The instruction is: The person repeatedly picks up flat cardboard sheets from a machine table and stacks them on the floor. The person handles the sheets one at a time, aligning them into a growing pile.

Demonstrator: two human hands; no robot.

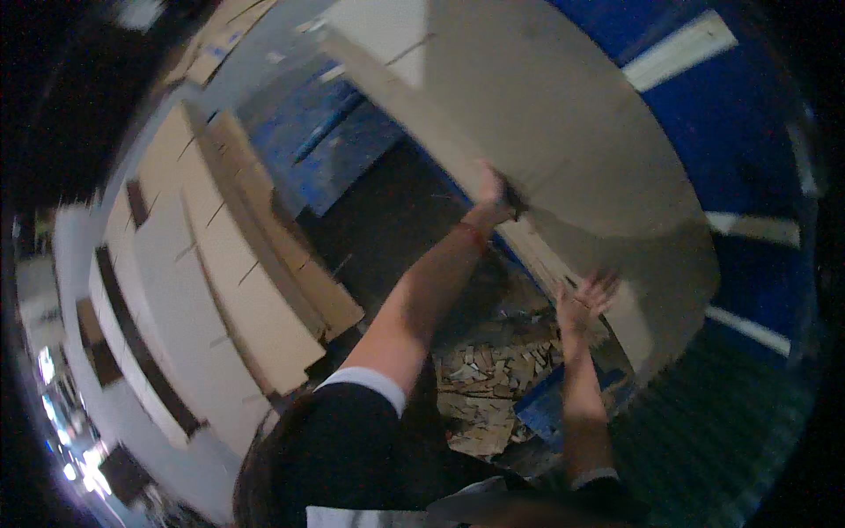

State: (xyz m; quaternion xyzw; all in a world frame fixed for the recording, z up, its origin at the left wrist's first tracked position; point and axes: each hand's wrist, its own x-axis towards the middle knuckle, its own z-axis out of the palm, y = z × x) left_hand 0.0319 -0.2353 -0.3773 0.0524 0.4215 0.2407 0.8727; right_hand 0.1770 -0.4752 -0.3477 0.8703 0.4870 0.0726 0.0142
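A large stack of brown cardboard sheets (563,114) lies in front of me, its long near edge slanting from upper left to lower right. My left hand (495,195) is at that edge, a red band round its wrist. Its fingers are mostly hidden and smeared, and a dark patch beside them could be an object or shadow. Farther right along the same edge, my right hand (588,299) is spread over the cardboard with its fingers apart. It appears to hold nothing; blur hides whether the palm touches the sheet.
Stacks of slotted cardboard (220,255) stand on the left. Cardboard scraps (493,378) litter the floor below my arms, near a blue piece (546,409). A worn blue panel (330,141) lies beyond the dark gap. Blue surfaces with pale strips (682,53) border the stack at right.
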